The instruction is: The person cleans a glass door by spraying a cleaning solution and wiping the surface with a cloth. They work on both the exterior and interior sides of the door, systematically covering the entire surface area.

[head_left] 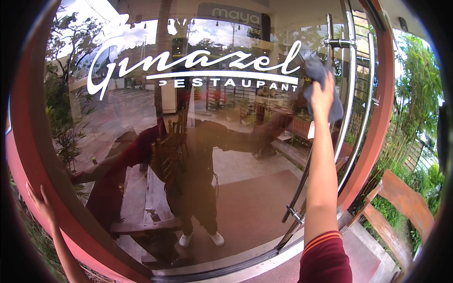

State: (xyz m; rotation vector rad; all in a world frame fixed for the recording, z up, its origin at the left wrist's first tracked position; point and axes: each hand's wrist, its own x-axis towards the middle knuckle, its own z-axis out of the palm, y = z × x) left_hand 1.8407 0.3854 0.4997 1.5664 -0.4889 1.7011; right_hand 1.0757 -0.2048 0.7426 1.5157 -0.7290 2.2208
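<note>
My right arm, in a maroon sleeve with orange stripes, reaches up to the glass door (226, 165). In my right hand (322, 100) is a dark grey cloth (335, 109), pressed to the pane beside the end of the white lettering (198, 66). A small white tag (311, 130) hangs from the cloth below my wrist. At the far left, my left hand (42, 203) lies against the red frame (35, 155) with its fingers apart. It holds nothing. Part of the cloth's upper end is blurred.
A long metal door handle (348, 94) stands upright just right of the cloth, with a bracket (340, 43) near its top. At lower right is a wooden bench (389, 231) before green plants (410, 89). The glass reflects a standing person, trees and pavement; wooden furniture (174, 137) shows through it.
</note>
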